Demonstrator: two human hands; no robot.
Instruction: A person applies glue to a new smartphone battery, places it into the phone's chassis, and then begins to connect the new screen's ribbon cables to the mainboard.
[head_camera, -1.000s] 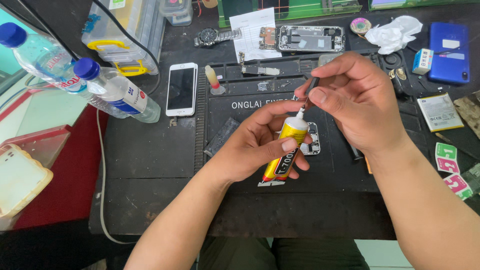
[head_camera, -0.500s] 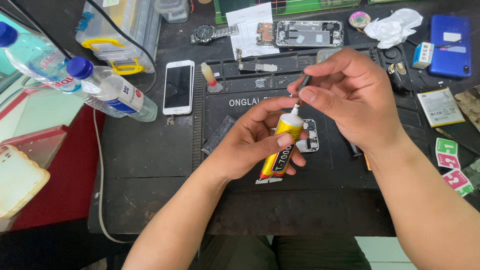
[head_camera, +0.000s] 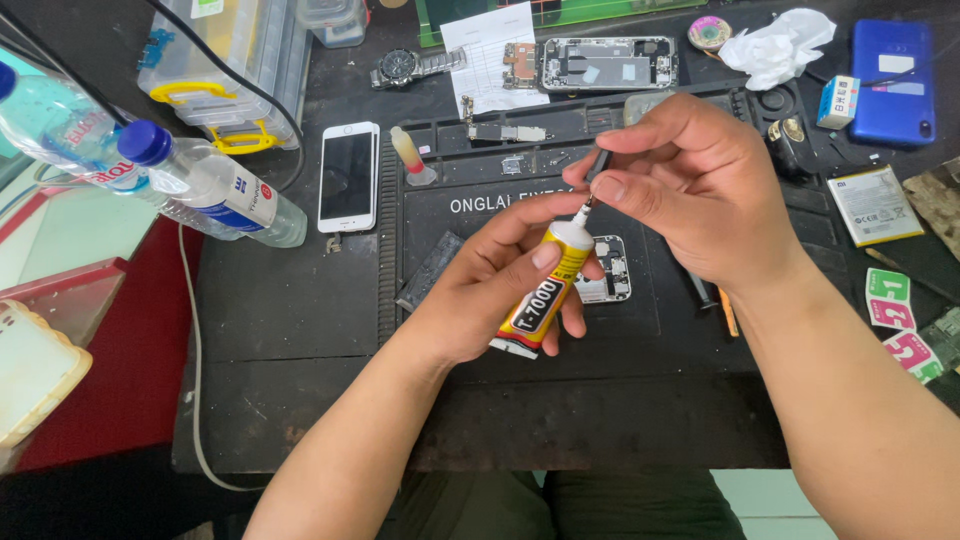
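My left hand (head_camera: 495, 285) grips a yellow glue tube (head_camera: 545, 292) with a white nozzle, held tilted over a black work mat (head_camera: 420, 290). My right hand (head_camera: 700, 190) pinches a small dark cap (head_camera: 601, 165) just above the nozzle tip, thumb and forefinger closed on it. Under the tube, a small phone circuit part (head_camera: 612, 275) lies on the mat, partly hidden by my fingers.
A white phone (head_camera: 348, 177) lies face up left of the mat. Two plastic water bottles (head_camera: 205, 188) lie at the left. An opened phone body (head_camera: 607, 63), a wristwatch (head_camera: 405, 66), a blue phone (head_camera: 893, 80), crumpled tissue (head_camera: 778, 45) and a battery (head_camera: 875, 205) surround the mat.
Both hands stay together over the mat; my right hand's fingers have shifted slightly at the nozzle tip, with the cap now close above it.
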